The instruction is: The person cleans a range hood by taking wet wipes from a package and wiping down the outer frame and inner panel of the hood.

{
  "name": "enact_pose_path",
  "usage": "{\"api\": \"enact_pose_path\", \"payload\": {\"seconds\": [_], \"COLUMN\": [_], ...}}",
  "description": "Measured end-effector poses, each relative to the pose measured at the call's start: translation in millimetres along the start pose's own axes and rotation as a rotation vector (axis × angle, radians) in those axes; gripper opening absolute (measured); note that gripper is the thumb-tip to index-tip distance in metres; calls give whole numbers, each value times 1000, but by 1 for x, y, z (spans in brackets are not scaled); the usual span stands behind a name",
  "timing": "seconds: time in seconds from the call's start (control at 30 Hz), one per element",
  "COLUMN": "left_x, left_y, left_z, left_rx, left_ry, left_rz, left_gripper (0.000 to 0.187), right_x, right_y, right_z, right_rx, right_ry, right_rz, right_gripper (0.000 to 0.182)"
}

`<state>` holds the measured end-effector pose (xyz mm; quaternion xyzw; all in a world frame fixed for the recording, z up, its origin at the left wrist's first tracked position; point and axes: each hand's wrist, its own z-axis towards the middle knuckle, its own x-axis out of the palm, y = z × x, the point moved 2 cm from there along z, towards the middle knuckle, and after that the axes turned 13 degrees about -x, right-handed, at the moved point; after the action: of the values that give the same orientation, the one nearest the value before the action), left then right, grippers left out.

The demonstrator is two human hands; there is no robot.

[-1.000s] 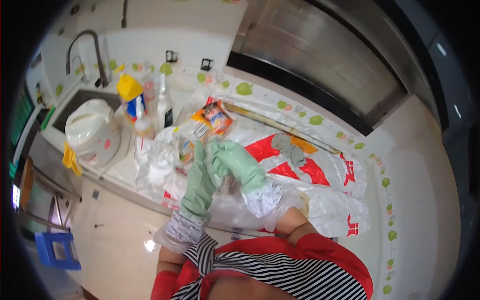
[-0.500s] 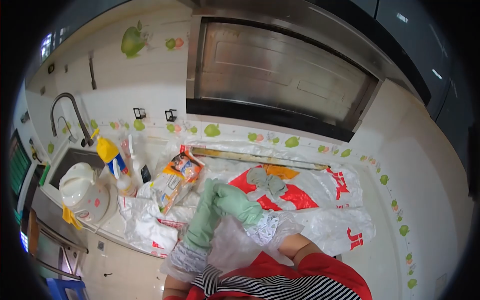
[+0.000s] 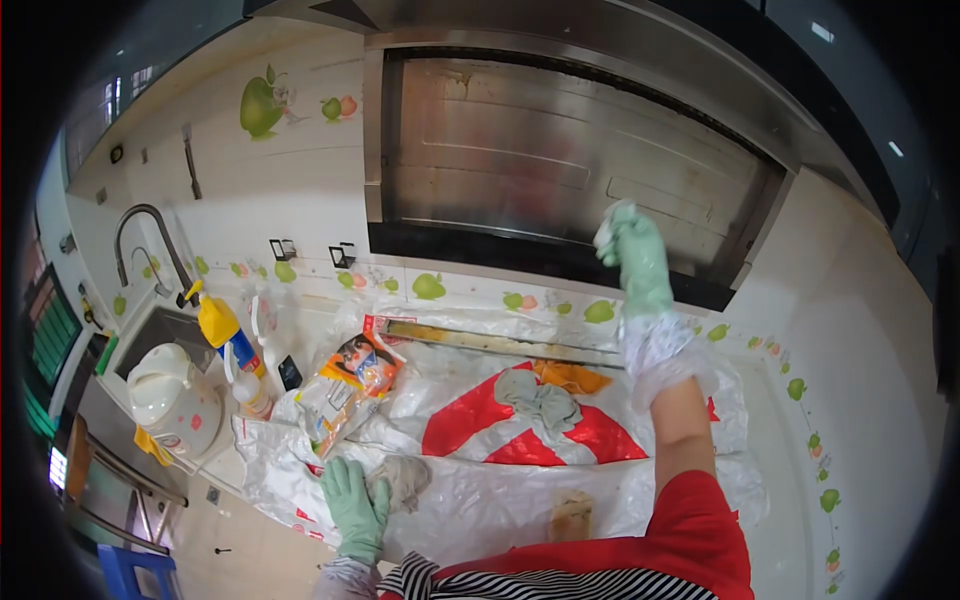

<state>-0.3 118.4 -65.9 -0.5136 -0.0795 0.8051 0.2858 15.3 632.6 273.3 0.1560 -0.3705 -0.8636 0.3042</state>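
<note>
My right hand [image 3: 638, 255], in a green rubber glove with a frilly white cuff, is raised to the steel range hood panel [image 3: 490, 150]. Its fingers are closed around a small white cloth [image 3: 603, 237], mostly hidden by the glove, near the panel's lower edge. My left hand [image 3: 354, 505], gloved alike, rests low on the plastic sheeting [image 3: 480, 490] with fingers spread. Beside its thumb lies a crumpled greyish-white rag [image 3: 402, 482]. A wrinkled grey-green cloth [image 3: 540, 402] and an orange cloth [image 3: 573, 376] lie on the sheeting further back.
A long stained metal strip [image 3: 480, 341] lies along the back. To the left are an orange-and-white packet [image 3: 358, 378], a yellow-capped bottle [image 3: 222, 325], spray bottles [image 3: 248, 385], a white rice cooker [image 3: 175, 400] and the sink [image 3: 165, 330]. A brownish pad [image 3: 571, 516] lies near the front edge.
My hands, together over the sheeting before, have separated. The right rose to the hood panel with the white cloth; the left moved down and left. The brownish pad has come into view.
</note>
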Motion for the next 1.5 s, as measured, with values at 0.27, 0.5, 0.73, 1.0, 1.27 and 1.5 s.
{"api": "enact_pose_path", "payload": {"seconds": [0.27,0.5,0.73,1.0,1.27,1.5], "left_x": [18,24,33,37,45,41], "left_y": [11,13,17,17,27,27], "left_z": [5,8,12,11,7,7], "left_rx": [-23,-20,-53,-6,-26,-59], "left_ry": [54,73,106,52,79,111], "left_rz": [19,47,124,105,121,89], "left_gripper": [66,65,70,66,71,72], "right_x": [2,49,164,156,10,175], "right_y": [6,42,36,29,-4,21], "right_z": [150,206,228,231,279,250], "right_rx": [-167,-296,-573,-450,-189,-540], "right_ry": [-172,-456,-414,-106,-348,-369], "right_rz": [-268,-360,-564,-400,-71,-494], "right_gripper": [39,36,33,30,31,35]}}
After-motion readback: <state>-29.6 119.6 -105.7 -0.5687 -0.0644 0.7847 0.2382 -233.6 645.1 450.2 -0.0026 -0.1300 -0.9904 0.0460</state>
